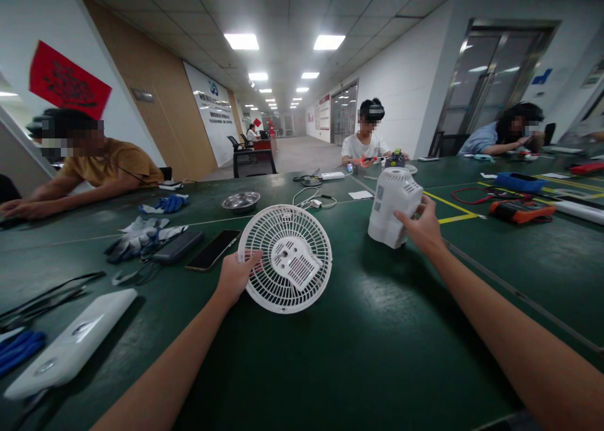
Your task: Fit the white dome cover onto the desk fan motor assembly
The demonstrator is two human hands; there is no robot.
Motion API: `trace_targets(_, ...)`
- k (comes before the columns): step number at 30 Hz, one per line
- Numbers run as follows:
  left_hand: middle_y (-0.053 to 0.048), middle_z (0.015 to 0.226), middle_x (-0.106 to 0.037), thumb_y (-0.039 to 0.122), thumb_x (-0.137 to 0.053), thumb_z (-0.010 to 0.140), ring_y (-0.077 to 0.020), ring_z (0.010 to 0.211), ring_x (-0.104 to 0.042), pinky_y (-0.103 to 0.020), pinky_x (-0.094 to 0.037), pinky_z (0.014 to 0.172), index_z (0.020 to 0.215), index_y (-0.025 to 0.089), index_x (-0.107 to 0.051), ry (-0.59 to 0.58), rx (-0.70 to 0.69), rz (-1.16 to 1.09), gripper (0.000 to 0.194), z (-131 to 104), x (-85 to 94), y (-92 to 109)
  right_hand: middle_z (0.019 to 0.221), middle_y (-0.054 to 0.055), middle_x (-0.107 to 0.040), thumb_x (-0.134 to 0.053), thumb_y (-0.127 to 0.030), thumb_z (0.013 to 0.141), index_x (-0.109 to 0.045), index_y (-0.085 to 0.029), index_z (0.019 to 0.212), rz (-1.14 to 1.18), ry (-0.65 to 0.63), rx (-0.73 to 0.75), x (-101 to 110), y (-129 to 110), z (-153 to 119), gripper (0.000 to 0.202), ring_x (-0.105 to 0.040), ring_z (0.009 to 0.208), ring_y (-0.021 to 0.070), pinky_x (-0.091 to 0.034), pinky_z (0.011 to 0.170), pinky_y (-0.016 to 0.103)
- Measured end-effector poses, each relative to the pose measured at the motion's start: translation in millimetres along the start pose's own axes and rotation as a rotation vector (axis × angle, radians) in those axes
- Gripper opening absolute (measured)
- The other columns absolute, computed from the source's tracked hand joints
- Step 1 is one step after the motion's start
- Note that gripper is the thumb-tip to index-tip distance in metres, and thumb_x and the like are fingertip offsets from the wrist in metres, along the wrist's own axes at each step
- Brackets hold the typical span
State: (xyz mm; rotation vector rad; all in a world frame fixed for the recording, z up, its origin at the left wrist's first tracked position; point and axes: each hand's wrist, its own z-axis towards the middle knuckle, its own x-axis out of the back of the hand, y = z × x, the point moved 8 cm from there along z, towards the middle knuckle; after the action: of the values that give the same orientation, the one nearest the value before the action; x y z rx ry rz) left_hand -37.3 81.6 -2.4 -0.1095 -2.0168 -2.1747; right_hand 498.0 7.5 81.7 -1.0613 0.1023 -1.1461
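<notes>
My left hand (236, 275) grips the left rim of a round white fan grille (296, 264), thumb over its ribs and fingers behind. The grille is tilted, with a slotted plate at its centre facing me. At the right, my right hand (421, 224) is closed on the side of a white plastic housing (392, 207) with vent slots on top. This housing is roughly upright over the table; I cannot tell whether its base touches. The two parts are well apart.
Left of the grille lie a phone (214, 250), a dark power bank (178, 247), gloves (136, 237) and a white device (73, 343). A metal bowl (241, 201) stands behind. On the right are an orange multimeter (521, 211) and a blue tray (519, 182). Other people sit around the green table (330, 368).
</notes>
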Motion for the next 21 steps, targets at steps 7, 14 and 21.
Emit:
trace_targets(7,-0.008,0.079,-0.077,0.025,-0.077,0.083,-0.0198,0.067,-0.074,-0.031,-0.063,0.066,0.092,0.011,-0.073,0.013,-0.017,-0.024,0.017,-4,-1.5,9,0.13,0.015,-0.063,-0.075,-0.052,0.072,-0.049,-0.018,0.137,0.125,0.103,0.11,9,-9,5,0.079,-0.064,0.11,0.0298,-0.05,0.097,0.047)
trace_targets(14,-0.009,0.081,-0.078,0.023,-0.077,0.084,-0.0205,0.068,-0.075,-0.033,-0.064,0.067,0.096,0.012,-0.073,0.018,0.06,-0.052,0.017,-3,-1.1,2,0.137,0.015,-0.058,-0.071,-0.051,0.075,-0.044,-0.019,0.142,0.121,0.123,0.151,11,-12,3,0.079,-0.061,0.113,0.0304,-0.048,0.1,0.048)
trace_targets(21,-0.008,0.082,-0.079,0.023,-0.076,0.085,-0.0211,0.071,-0.076,-0.034,-0.064,0.069,0.097,0.012,-0.073,0.007,0.04,-0.05,0.016,-3,-2.1,3,0.133,0.015,-0.059,-0.067,-0.05,0.079,-0.043,-0.021,0.142,0.087,0.169,0.181,16,-21,2,0.074,-0.061,0.11,0.0302,-0.05,0.097,0.047)
